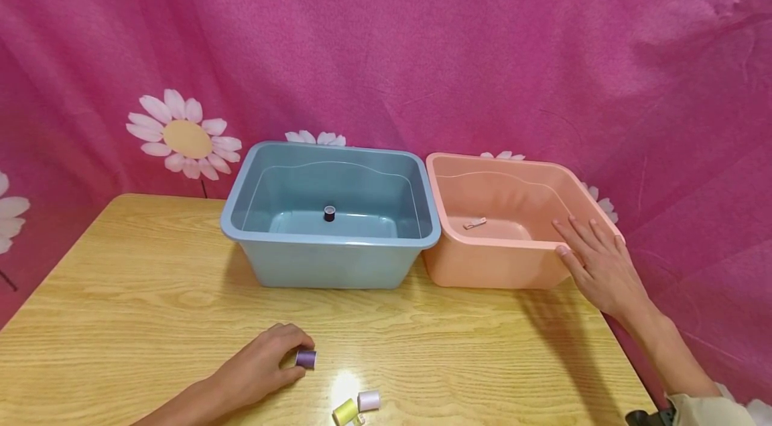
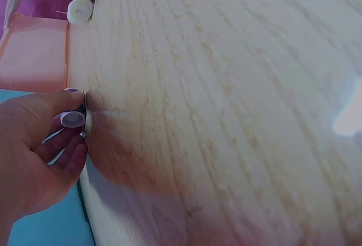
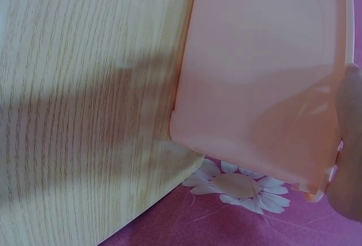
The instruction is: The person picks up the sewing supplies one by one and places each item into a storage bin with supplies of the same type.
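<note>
Near the table's front, my left hand has its thumb and fingers curled about a purple thread spool, which lies on its side at the tabletop. The left wrist view shows the spool's pale end between thumb and fingers. My right hand spreads its straight fingers over the right front corner of the pink bin, at the rim. A small clothespin lies inside that bin. In the blue bin stands a dark thread spool with a white top.
A yellow spool and a pale lilac spool lie at the front of the wooden table, beside a small clip-like thing. The bins stand side by side at the back, against a magenta flowered cloth.
</note>
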The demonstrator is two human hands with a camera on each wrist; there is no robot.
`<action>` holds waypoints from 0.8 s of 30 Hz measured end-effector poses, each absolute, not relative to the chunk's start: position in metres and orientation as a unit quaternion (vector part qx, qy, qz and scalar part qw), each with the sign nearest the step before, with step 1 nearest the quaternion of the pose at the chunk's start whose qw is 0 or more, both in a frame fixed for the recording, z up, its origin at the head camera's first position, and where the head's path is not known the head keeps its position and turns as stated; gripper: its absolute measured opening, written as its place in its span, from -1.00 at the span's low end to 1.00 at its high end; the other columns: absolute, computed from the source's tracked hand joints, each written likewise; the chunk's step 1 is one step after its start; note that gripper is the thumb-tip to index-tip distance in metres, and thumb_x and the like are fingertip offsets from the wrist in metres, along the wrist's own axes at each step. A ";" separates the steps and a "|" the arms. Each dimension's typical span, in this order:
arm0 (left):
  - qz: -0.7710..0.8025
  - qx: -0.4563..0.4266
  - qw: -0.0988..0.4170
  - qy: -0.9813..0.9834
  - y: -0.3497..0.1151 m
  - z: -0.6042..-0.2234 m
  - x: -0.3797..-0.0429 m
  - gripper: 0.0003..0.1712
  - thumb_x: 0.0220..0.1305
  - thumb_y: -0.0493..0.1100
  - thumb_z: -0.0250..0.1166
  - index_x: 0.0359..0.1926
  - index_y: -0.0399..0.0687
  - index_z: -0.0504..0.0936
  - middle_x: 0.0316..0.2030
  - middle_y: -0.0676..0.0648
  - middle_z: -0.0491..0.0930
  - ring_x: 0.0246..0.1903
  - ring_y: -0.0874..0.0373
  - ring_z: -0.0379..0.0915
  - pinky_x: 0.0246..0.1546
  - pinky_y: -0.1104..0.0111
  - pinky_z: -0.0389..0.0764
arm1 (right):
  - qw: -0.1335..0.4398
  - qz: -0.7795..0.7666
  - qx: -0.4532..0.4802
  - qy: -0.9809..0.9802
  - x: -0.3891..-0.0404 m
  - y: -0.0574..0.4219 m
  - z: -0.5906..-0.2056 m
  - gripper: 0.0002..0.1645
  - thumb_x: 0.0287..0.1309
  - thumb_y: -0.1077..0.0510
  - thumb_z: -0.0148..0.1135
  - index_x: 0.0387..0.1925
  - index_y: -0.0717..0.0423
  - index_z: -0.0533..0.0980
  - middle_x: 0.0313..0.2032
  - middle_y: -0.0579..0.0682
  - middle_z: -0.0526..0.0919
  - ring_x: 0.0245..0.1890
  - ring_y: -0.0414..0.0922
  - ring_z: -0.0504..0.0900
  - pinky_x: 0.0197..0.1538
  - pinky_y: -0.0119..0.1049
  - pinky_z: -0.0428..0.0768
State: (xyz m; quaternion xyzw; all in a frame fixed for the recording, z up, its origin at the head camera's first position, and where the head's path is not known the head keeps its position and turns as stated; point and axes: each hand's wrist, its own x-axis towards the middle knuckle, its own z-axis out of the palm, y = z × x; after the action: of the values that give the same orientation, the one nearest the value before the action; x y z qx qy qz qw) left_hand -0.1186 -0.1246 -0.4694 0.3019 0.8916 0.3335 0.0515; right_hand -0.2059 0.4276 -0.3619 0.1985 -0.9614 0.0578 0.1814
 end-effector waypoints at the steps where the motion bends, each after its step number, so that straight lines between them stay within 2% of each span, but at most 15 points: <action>1: 0.333 0.303 0.049 0.891 -0.124 -0.469 -0.119 -0.74 0.18 -0.22 0.45 -0.09 0.00 0.67 -0.17 0.22 0.56 -0.18 0.28 0.42 -0.11 0.28 0.57 | 0.182 0.059 0.199 -0.961 -0.206 0.428 -0.362 -0.38 0.53 -0.01 -0.06 0.53 -0.10 0.18 0.40 0.32 0.25 0.42 0.40 0.04 0.31 0.44 -0.11; 16: 0.345 0.309 0.032 0.886 -0.124 -0.470 -0.118 -0.78 0.23 -0.24 0.42 -0.10 0.04 0.68 -0.16 0.24 0.57 -0.16 0.30 0.44 -0.09 0.28 0.57 | 0.177 0.069 0.192 -0.963 -0.205 0.428 -0.362 -0.38 0.53 -0.02 -0.05 0.53 -0.12 0.19 0.40 0.30 0.27 0.44 0.37 0.03 0.34 0.43 -0.14; 24: 0.354 0.297 0.065 0.884 -0.125 -0.467 -0.120 -0.77 0.25 -0.20 0.41 -0.07 0.07 0.69 -0.16 0.24 0.61 -0.15 0.32 0.47 -0.08 0.27 0.58 | 0.187 0.065 0.200 -0.960 -0.207 0.429 -0.363 -0.39 0.52 0.00 -0.03 0.52 -0.12 0.21 0.38 0.32 0.29 0.44 0.36 0.04 0.33 0.44 -0.11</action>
State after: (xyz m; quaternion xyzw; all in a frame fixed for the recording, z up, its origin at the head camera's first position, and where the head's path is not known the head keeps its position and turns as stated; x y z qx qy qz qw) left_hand -0.1200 -0.1249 -0.4673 0.2974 0.8842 0.3542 0.0649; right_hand -0.2069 0.4288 -0.3629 0.2004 -0.9595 0.0647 0.1870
